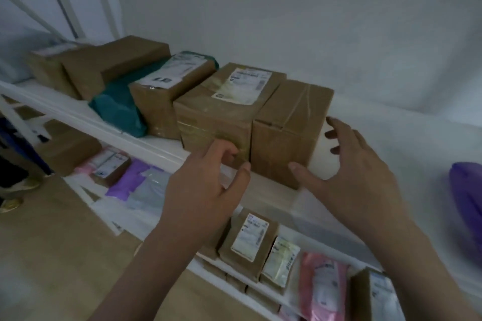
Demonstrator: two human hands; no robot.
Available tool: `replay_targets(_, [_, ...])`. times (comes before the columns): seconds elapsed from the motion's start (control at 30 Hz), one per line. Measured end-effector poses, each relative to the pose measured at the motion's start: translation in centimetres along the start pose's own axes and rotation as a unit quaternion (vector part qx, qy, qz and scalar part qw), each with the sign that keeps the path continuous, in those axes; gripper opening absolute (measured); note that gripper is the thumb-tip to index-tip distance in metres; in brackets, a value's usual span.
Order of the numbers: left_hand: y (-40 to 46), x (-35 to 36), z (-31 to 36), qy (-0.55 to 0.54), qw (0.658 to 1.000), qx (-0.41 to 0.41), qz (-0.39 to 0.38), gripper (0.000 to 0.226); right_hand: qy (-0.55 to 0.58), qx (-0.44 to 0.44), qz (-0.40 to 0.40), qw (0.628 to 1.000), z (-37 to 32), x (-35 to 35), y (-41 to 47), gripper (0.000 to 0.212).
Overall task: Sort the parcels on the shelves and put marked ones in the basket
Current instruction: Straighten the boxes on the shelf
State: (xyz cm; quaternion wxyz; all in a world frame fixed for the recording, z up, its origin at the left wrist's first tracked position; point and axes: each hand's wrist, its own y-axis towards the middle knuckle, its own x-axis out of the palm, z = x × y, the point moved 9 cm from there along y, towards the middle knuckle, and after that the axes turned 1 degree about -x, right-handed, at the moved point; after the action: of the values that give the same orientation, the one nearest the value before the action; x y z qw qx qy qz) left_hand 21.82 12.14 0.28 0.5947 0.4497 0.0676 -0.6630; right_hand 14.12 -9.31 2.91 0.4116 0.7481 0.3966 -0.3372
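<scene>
A white top shelf [86,117] runs along a pale wall. Both hands, left hand [206,185] and right hand [357,164], spread open and empty around a plain taped cardboard box [289,128] at the row's end. A labelled box [224,107] crowds it, teal mailer [117,109] beyond.
</scene>
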Motion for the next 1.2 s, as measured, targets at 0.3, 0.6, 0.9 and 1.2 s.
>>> replay_targets(0.3, [4.0,1.6,-0.2,-0.002,0.985,0.114,-0.131,0.04,0.001,0.123,0.006,0.992,-0.2,0.4,-0.7,0.1])
replay_targets(0.6, [2.7,3.9,3.0,-0.038,0.964,0.189,-0.181,0.032,-0.022,0.132,0.014,0.991,-1.1,0.1,-3.9,0.069])
replay_targets(0.9, [-0.8,7.8,10.7,-0.08,0.939,0.239,-0.233,0.038,-0.001,0.17,0.069,0.983,4.5,-4.6,-9.1,0.059])
replay_targets(1.2, [-0.1,7.4,17.9,-0.046,0.945,0.29,-0.147,0.055,0.007,0.187,0.057,0.981,9.0,-7.4,-12.6,0.045])
